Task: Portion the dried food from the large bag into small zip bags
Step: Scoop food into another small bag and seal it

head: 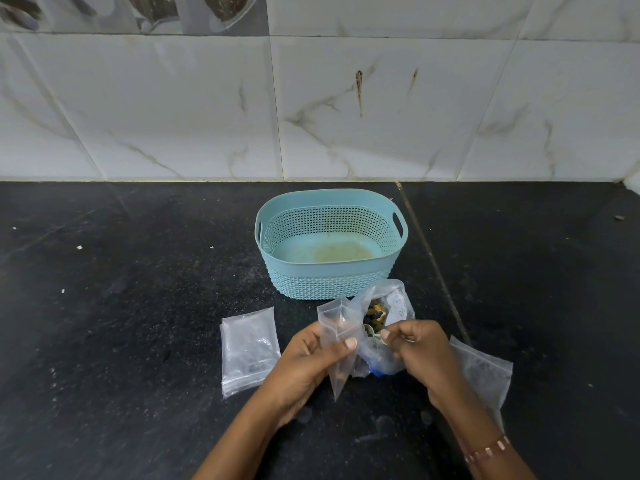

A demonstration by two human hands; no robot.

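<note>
Nearest the camera, two bare forearms rise from the bottom edge of the frame over a black speckled bench (138, 341). At centre left, a stack of empty small zip bags (248, 349) lies flat on the bench. Just right of it, the left hand (313, 362) holds a small zip bag (337, 344) upright, thumb pressed on its front, mouth open at the top, a few bits of food in its lower tip. Beside that bag, touching it, stands the large bag (388, 313) of mixed dried food, crumpled and open. The right hand (420, 351), a beaded bracelet (486, 450) on its wrist, pinches a small pale green scoop (372, 332) at the large bag's mouth. Under the right forearm lies another clear zip bag (485, 372). Behind, at frame centre, sits a light blue perforated basket (330, 271), against a marbled tile wall (450, 109).
</note>
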